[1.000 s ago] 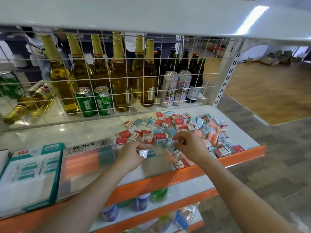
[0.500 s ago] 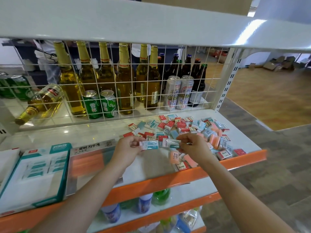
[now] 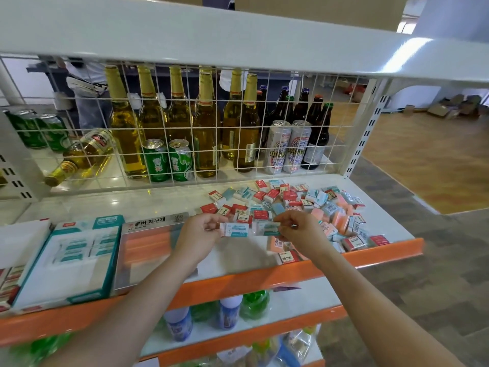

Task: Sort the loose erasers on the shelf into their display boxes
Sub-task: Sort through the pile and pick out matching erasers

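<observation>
My left hand (image 3: 199, 234) pinches a white-and-teal eraser (image 3: 236, 230) above the shelf's front half. Just to its right, my right hand (image 3: 299, 231) pinches a second teal-labelled eraser (image 3: 266, 229), and the two erasers sit end to end. Behind and to the right lies a pile of loose erasers (image 3: 304, 207) in red, teal and orange-pink wrappers. A teal display box (image 3: 71, 263) holding teal erasers stands at the left. Next to it is an orange display box (image 3: 148, 250) with a printed header. A white box (image 3: 18, 242) shows at the far left edge.
A white wire grid (image 3: 185, 133) closes the back of the shelf (image 3: 132, 205), with beer bottles and cans behind it. The orange shelf lip (image 3: 264, 276) runs along the front. Lower shelves hold bottles. A white shelf hangs overhead. Open floor lies to the right.
My right hand lifted an eraser out of the pile. Both hands rose and brought their erasers together side by side.
</observation>
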The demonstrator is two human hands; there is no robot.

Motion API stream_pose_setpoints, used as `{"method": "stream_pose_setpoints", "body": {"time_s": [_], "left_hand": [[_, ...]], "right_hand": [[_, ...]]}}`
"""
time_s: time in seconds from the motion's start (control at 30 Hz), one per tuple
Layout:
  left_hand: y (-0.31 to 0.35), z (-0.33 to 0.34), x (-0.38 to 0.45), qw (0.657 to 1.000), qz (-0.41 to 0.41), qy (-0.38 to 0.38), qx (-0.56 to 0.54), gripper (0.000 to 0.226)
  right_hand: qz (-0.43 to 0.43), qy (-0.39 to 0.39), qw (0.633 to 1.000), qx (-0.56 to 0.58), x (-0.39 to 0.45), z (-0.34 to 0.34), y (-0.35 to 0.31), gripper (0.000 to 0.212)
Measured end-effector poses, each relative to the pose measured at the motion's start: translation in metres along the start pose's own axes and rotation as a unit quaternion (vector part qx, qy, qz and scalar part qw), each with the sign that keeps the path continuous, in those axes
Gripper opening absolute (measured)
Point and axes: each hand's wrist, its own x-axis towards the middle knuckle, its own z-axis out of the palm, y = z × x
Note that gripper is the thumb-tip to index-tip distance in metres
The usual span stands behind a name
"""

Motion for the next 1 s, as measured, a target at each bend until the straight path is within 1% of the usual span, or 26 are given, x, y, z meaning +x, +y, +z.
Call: {"method": "stream_pose_setpoints", "body": {"time_s": [0.07, 0.2, 0.3, 0.43, 0.57, 0.67, 0.73, 0.87, 1.0], "left_hand": [[-0.001, -0.001, -0.001, 1.000, 0.002, 0.010, -0.002, 0.027], [0.000, -0.012, -0.007, 0.998, 0.015, 0.053, 0.004, 0.036], [-0.001, -0.030, -0.013, 0.996, 0.014, 0.083, 0.017, 0.027], [-0.009, -0.063, -0.017, 0.989, 0.016, 0.129, 0.064, 0.024], [-0.019, -0.105, -0.019, 0.982, 0.028, 0.158, 0.102, 0.025], [-0.027, -0.139, -0.023, 0.973, 0.028, 0.174, 0.149, 0.022], [-0.033, -0.162, -0.027, 0.967, 0.021, 0.171, 0.188, 0.022], [-0.048, -0.206, -0.034, 0.958, 0.005, 0.140, 0.249, 0.021], [-0.063, -0.238, -0.035, 0.946, -0.025, 0.100, 0.306, 0.018]], "right_hand": [[-0.002, 0.000, 1.000, -0.004, 0.001, 0.003, -0.002, 0.019], [-0.025, 0.002, 1.000, 0.001, 0.003, 0.015, -0.014, 0.021], [-0.042, -0.009, 0.999, 0.004, 0.006, 0.032, -0.029, 0.021], [-0.073, -0.028, 0.997, 0.022, 0.009, 0.063, -0.054, 0.018], [-0.081, -0.053, 0.994, 0.048, 0.012, 0.101, -0.079, 0.016], [-0.091, -0.060, 0.994, 0.027, 0.011, 0.133, -0.099, 0.017], [-0.104, -0.072, 0.992, 0.006, 0.009, 0.153, -0.111, 0.018], [-0.116, -0.101, 0.988, -0.009, 0.003, 0.193, -0.132, 0.016], [-0.122, -0.129, 0.983, -0.048, -0.005, 0.225, -0.149, 0.015]]}}
